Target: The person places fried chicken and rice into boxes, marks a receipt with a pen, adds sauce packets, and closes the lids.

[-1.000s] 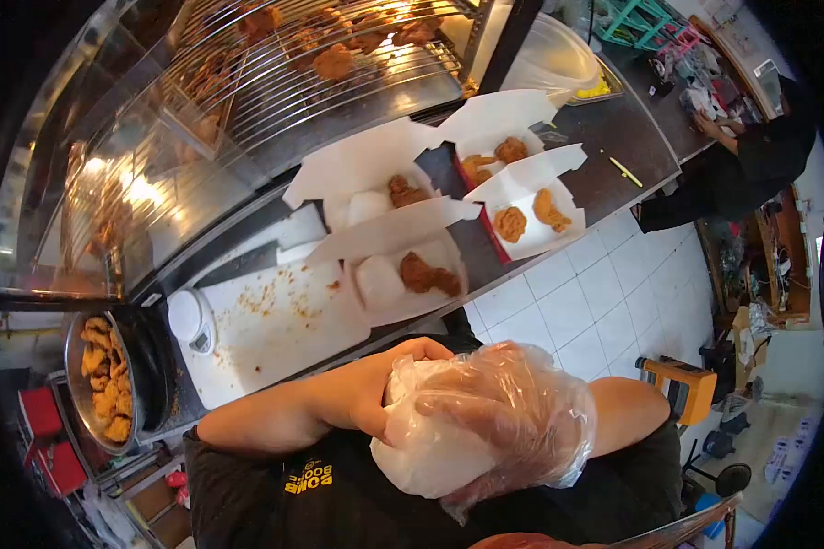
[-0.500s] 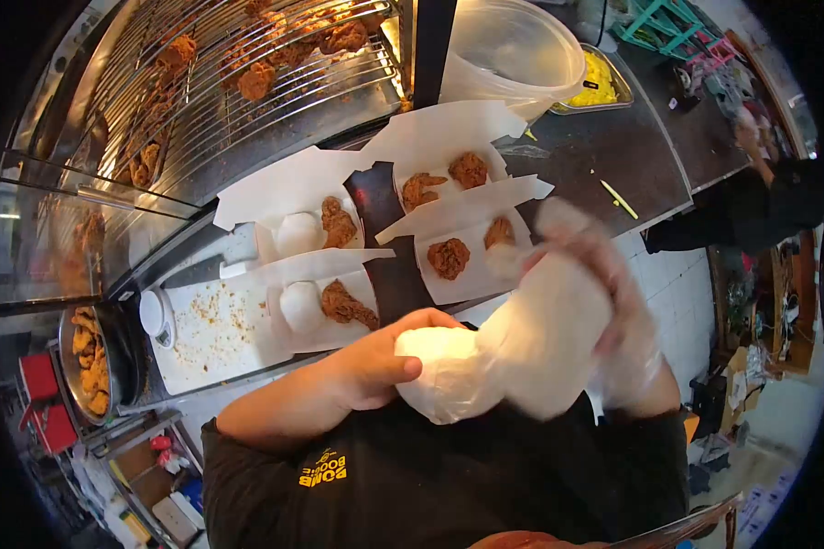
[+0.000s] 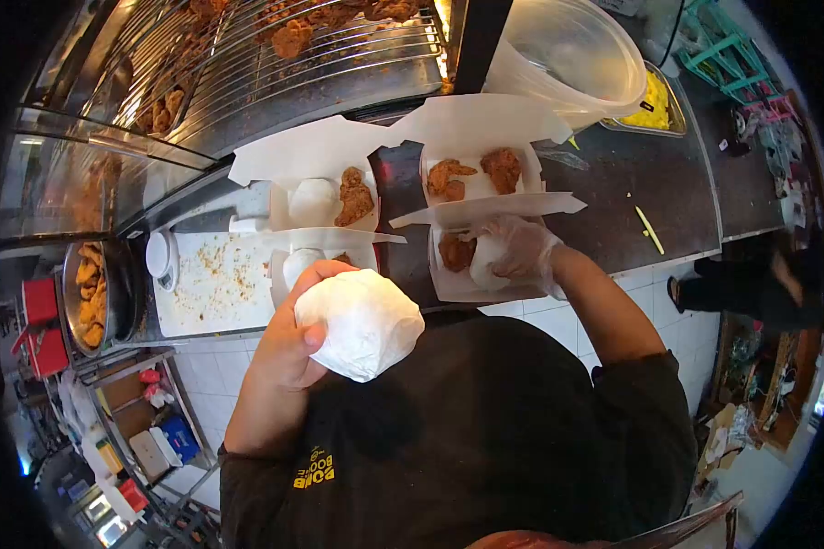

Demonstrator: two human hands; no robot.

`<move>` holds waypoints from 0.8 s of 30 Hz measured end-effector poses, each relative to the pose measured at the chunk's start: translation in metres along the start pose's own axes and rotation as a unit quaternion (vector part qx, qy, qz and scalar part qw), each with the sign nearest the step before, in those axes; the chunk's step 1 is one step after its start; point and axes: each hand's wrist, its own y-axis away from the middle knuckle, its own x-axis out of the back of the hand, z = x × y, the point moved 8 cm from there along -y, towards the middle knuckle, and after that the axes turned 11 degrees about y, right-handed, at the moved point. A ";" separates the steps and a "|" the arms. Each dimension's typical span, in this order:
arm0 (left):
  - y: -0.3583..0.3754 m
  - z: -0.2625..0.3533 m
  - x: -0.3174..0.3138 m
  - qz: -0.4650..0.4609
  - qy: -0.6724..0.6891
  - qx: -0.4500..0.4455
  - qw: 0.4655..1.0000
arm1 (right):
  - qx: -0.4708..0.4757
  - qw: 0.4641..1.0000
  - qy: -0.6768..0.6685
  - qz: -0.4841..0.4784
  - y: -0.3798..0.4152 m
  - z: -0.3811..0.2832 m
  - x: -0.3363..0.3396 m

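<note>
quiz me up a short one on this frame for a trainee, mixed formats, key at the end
1. Multiple choice. What does the left hand hold?
A) a fried chicken piece
B) a white wrapped bundle
C) a kitchen scale

2. True or false. The right hand wears a clear plastic glove.

3. Fill in the blank. The number of open white boxes on the dark counter is ____.

Key: 1 B; 2 true; 3 four
</note>
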 end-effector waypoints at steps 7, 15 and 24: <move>-0.021 0.003 -0.013 -0.047 0.010 -0.011 0.999 | 0.058 0.955 0.237 0.167 -0.004 0.016 -0.023; -0.089 0.018 -0.062 -0.073 0.083 -0.142 0.984 | 0.105 0.976 0.009 0.191 0.042 -0.045 0.051; -0.118 0.008 -0.118 -0.094 -0.407 -0.287 0.862 | 0.100 0.640 -0.752 0.120 0.022 -0.061 0.143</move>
